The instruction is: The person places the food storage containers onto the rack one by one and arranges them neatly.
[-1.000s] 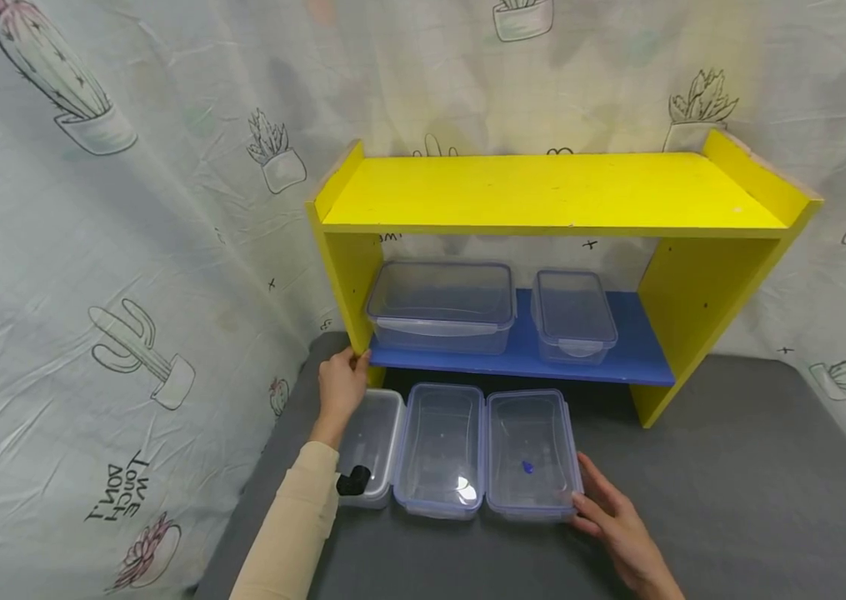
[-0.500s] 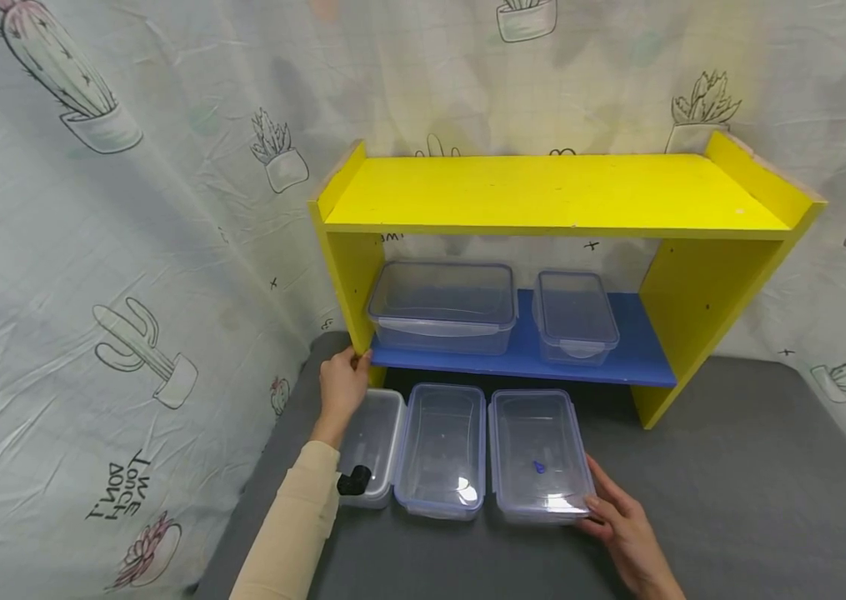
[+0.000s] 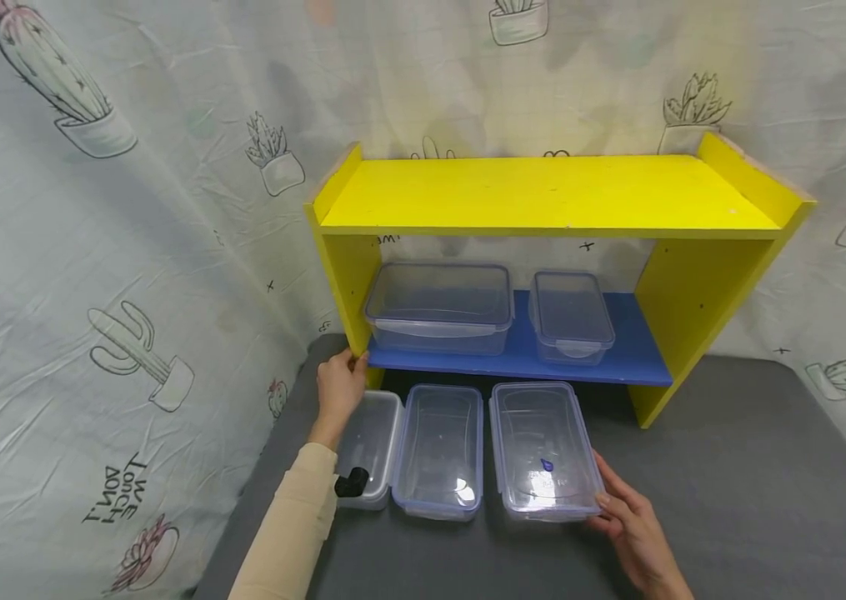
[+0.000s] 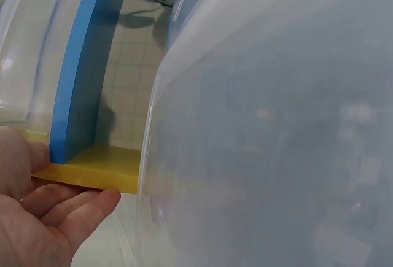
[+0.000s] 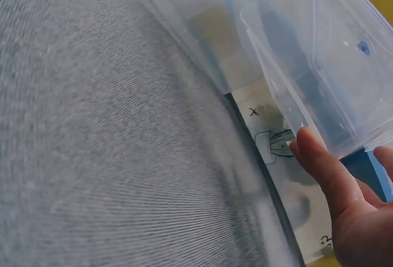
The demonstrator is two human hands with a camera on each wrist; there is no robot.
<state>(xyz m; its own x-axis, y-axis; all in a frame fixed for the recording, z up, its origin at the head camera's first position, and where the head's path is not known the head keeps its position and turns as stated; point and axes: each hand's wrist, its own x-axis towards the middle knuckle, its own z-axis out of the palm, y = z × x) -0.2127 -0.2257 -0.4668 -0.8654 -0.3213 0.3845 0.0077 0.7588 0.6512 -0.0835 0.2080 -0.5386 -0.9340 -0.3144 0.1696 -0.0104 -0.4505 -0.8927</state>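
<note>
In the head view my left hand holds the lower left edge of the yellow and blue shelf unit. In the left wrist view its thumb and fingers lie on either side of the yellow side panel. My right hand grips the near right corner of a clear plastic food container with a small blue mark on its lid. This container looks tilted and lifted off the table in the right wrist view. Left of it stand a blue-rimmed container and a white-rimmed container, side by side.
On the blue board sit a large clear container at the left and a smaller container to its right. The dark grey table stretches rightward. A cactus-print cloth hangs behind and at the left.
My right hand has moved slightly right with the marked container, which has come away from its neighbour and tilted. My left hand stays at the shelf unit's edge.
</note>
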